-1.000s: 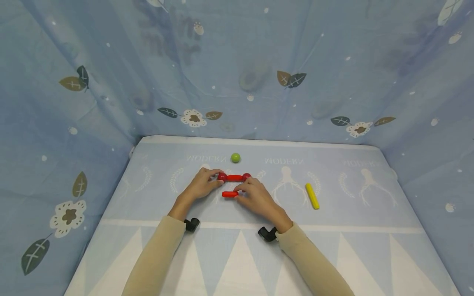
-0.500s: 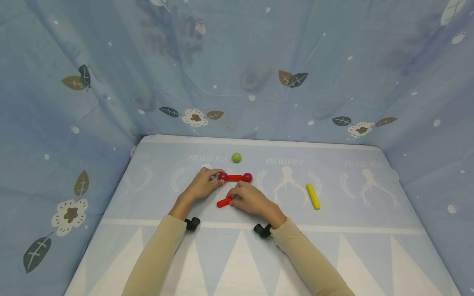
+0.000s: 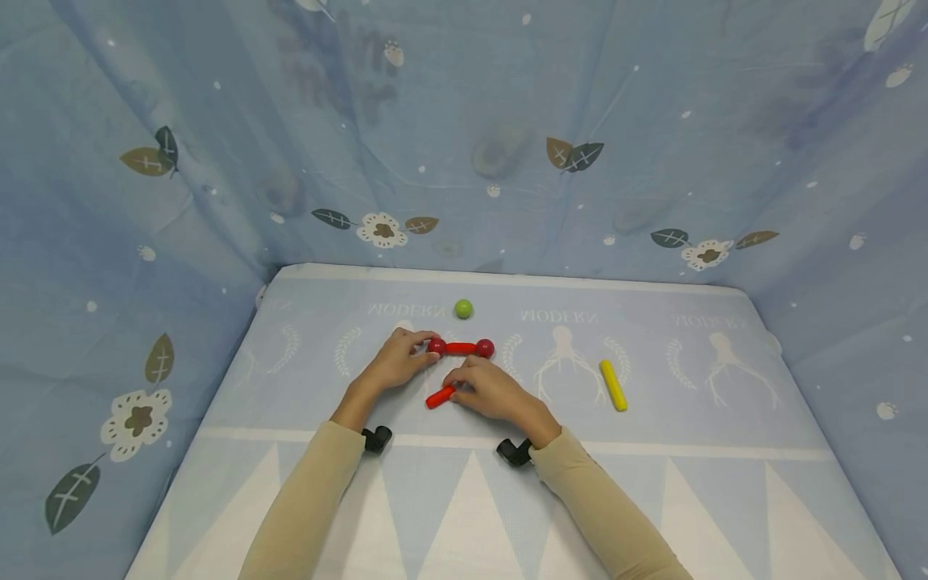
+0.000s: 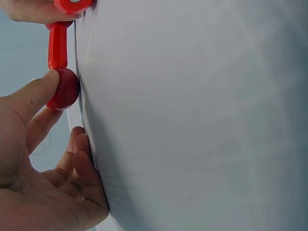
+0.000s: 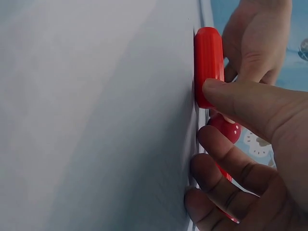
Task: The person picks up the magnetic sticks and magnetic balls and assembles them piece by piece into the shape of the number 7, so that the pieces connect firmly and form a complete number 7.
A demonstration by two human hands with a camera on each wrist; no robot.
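Observation:
My left hand (image 3: 394, 360) pinches a dark red ball (image 4: 66, 90) between thumb and fingers. That ball sits at the left end of a red rod (image 3: 460, 349), and a second dark red ball (image 3: 485, 348) sits at its right end. Closer to me, my right hand (image 3: 489, 388) pinches one end of a loose red rod (image 5: 208, 53), which slants down toward the left over the table. Its thumb lies across the rod in the right wrist view. A round hole shows in the rod's end in the left wrist view.
A green ball (image 3: 463, 308) lies beyond the red pieces, toward the table's far edge. To the right of my right hand lies a yellow rod (image 3: 613, 385). A blue patterned curtain (image 3: 493, 161) rises behind the table (image 3: 696, 419) and along both sides.
My right hand has drawn the loose red rod toward me and a little left, turning it from level to slanted. The left hand keeps its hold on the ball.

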